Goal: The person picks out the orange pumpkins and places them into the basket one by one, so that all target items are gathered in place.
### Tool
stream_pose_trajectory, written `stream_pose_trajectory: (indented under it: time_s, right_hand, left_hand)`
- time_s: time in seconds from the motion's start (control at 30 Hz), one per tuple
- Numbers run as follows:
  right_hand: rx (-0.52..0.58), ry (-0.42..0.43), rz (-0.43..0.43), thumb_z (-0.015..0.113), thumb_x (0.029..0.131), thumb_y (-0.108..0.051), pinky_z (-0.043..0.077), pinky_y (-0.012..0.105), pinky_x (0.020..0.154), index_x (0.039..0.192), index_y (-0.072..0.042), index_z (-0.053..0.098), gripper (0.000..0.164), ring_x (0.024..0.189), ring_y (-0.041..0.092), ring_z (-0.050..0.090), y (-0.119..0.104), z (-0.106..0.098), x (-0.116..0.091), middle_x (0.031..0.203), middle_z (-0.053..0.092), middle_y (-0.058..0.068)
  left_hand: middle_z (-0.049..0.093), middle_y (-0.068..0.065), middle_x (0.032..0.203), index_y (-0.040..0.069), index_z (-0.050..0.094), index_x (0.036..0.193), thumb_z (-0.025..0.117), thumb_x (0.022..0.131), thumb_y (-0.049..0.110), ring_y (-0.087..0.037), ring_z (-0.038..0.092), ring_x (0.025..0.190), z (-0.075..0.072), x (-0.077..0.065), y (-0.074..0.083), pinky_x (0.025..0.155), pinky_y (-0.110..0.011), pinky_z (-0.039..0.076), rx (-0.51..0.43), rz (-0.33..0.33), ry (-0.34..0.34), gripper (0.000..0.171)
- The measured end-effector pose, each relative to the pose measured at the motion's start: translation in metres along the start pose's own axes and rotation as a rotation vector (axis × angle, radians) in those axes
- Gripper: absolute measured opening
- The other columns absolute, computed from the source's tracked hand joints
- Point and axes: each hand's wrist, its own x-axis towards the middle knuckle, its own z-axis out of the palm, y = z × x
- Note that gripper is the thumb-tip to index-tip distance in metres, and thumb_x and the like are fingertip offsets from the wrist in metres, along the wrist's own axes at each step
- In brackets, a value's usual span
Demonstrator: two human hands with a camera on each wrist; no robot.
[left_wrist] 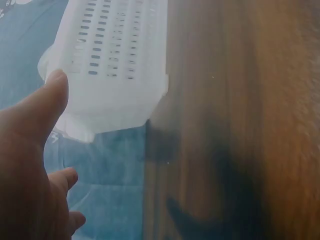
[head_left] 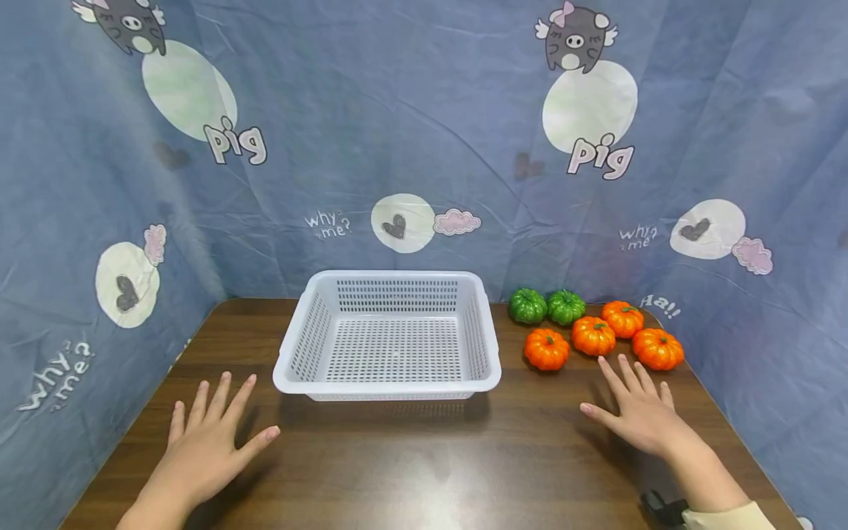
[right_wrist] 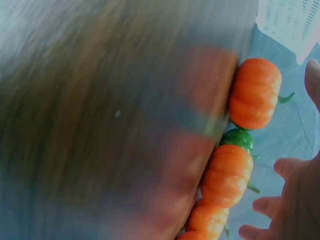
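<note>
My left hand (head_left: 207, 442) hovers over the table at the front left, fingers spread and holding nothing. Beyond its fingertips stands a white plastic basket (head_left: 387, 387) with slotted walls; the left wrist view shows the basket's side (left_wrist: 110, 100) past the thumb. On the right, my right hand (head_left: 639, 412) has its fingers spread, with nothing in it, just in front of the small pumpkins. An orange pumpkin (head_left: 546, 349) sits nearest the basket, and several more orange ones, such as this pumpkin (head_left: 657, 349), lie beyond the fingertips. Behind them are two green pumpkins (head_left: 528, 305).
The dark brown wooden table (head_left: 424, 456) has a blue printed cloth (head_left: 424, 110) hanging around its back and sides. A small black object (head_left: 662, 509) shows beside the right wrist, near a pale sleeve (head_left: 729, 517).
</note>
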Motion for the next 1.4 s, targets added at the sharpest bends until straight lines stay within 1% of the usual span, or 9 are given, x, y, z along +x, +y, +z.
stream_pose_trajectory:
  time_s: [0.23,0.43,0.63,0.7,0.87,0.93,1.13,1.27,1.4]
  right_hand:
    - [0.016,0.013,-0.005,0.054,0.094,-0.064,0.007,0.079,0.103,0.16,-0.011,0.018,0.092,0.142,0.059,0.011,-0.006,0.001,0.006,0.16,0.012,0.034]
    - [0.026,0.038,-0.012,0.055,0.093,-0.063,0.01,0.078,0.104,0.16,-0.01,0.019,0.093,0.141,0.059,0.014,-0.01,0.003,0.011,0.16,0.014,0.033]
    - [0.037,0.042,-0.015,0.055,0.094,-0.063,0.012,0.078,0.104,0.159,-0.008,0.02,0.092,0.141,0.059,0.014,-0.013,0.004,0.017,0.159,0.015,0.034]
    - [0.044,0.044,-0.019,0.054,0.094,-0.063,0.013,0.078,0.103,0.16,-0.009,0.02,0.092,0.141,0.059,0.015,-0.014,0.004,0.02,0.159,0.016,0.034]
    - [0.075,0.065,-0.042,0.053,0.095,-0.063,0.016,0.078,0.103,0.159,-0.007,0.021,0.09,0.14,0.059,0.017,-0.014,0.005,0.027,0.158,0.017,0.035]
    - [0.087,0.083,-0.052,0.053,0.096,-0.062,0.019,0.078,0.102,0.159,-0.007,0.022,0.089,0.14,0.059,0.019,-0.015,0.005,0.029,0.158,0.018,0.035]
    - [0.118,0.131,-0.083,0.055,0.097,-0.058,0.023,0.079,0.1,0.156,-0.004,0.026,0.086,0.137,0.06,0.023,-0.018,0.004,0.039,0.155,0.022,0.037]
    - [0.153,0.145,-0.101,0.056,0.097,-0.055,0.022,0.078,0.101,0.155,-0.002,0.029,0.083,0.136,0.062,0.023,-0.021,0.005,0.045,0.154,0.023,0.038]
    - [0.188,0.181,-0.119,0.059,0.097,-0.051,0.023,0.075,0.103,0.153,0.0,0.032,0.08,0.133,0.064,0.026,-0.021,0.008,0.05,0.152,0.027,0.039]
  left_hand:
    - [0.0,-0.035,0.16,0.018,0.003,0.162,0.047,0.097,0.065,-0.06,-0.008,0.142,0.001,0.008,0.003,0.104,-0.072,-0.019,-0.018,0.002,0.025,0.092]
    - [-0.001,-0.033,0.161,0.017,0.005,0.162,0.048,0.097,0.063,-0.059,-0.005,0.143,0.002,0.014,0.008,0.107,-0.071,-0.016,-0.029,0.016,0.056,0.091]
    - [0.003,-0.032,0.162,0.015,0.009,0.162,0.053,0.095,0.062,-0.058,0.002,0.144,0.003,0.021,0.014,0.112,-0.067,-0.01,-0.028,0.042,0.141,0.092]
    - [0.005,-0.032,0.162,0.014,0.011,0.162,0.055,0.095,0.061,-0.058,0.006,0.144,0.003,0.023,0.016,0.113,-0.068,-0.004,-0.033,0.053,0.172,0.093]
    - [0.006,-0.032,0.162,0.014,0.013,0.162,0.058,0.094,0.06,-0.062,0.013,0.14,0.003,0.028,0.02,0.105,-0.077,0.017,-0.049,0.06,0.194,0.093]
    - [0.006,-0.032,0.162,0.015,0.012,0.162,0.058,0.094,0.059,-0.063,0.016,0.139,0.003,0.031,0.022,0.101,-0.078,0.021,-0.052,0.062,0.193,0.093]
    - [0.014,-0.032,0.16,0.01,0.018,0.16,0.062,0.094,0.054,-0.062,0.026,0.135,0.004,0.04,0.025,0.096,-0.079,0.027,-0.092,0.096,0.228,0.09]
    - [0.017,-0.032,0.159,0.01,0.017,0.16,0.061,0.096,0.052,-0.062,0.03,0.132,0.005,0.043,0.026,0.092,-0.079,0.031,-0.144,0.112,0.24,0.088]
    - [0.022,-0.032,0.156,0.009,0.018,0.16,0.062,0.097,0.046,-0.061,0.033,0.132,0.007,0.046,0.029,0.093,-0.078,0.032,-0.197,0.143,0.265,0.085]
